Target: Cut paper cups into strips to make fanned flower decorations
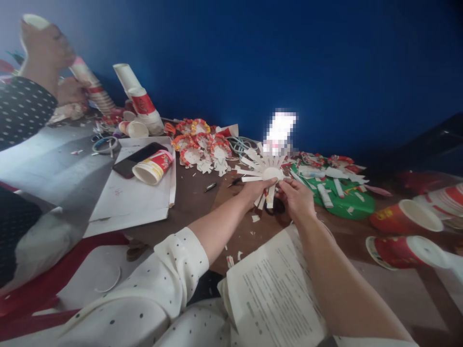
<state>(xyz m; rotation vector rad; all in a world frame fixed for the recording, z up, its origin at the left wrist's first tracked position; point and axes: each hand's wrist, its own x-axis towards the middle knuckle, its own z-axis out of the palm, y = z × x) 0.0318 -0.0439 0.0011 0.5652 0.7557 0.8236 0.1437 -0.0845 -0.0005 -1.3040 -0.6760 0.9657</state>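
Observation:
Between my two hands is a paper cup cut into strips [272, 172], its white strips fanned out around a round base. My left hand [257, 190] pinches its lower left side, thumb near the base. My right hand [297, 195] has its fingers closed at the lower right strips; the fingertips are partly hidden. A dark thing with rings, perhaps scissors, lies beneath the strips, mostly covered. Two pens lie left of my hands, one the dark pen [210, 187]. Just beyond the cut cup stands a bright, blurred-out screen [280, 132].
Several cut red-and-white cup pieces [202, 142] lie at the back. A green plate [352, 205] holds paper scraps and glue tubes. Whole paper cups [405, 216] lie at right. Left are a white box lid [135, 200], a phone, stacked cups and another person's hand [47, 43]. An open book [271, 289] lies below.

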